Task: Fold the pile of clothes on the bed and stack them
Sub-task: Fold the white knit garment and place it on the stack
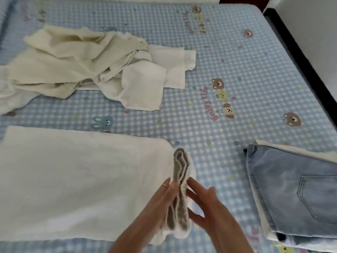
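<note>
Both hands close together, left hand (165, 203) and right hand (206, 207) pinching with curled fingers

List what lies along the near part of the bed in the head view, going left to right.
Flat white cloth → left hand → folded grey-and-white cloth held between both hands → right hand → folded jeans on the stack.
</note>
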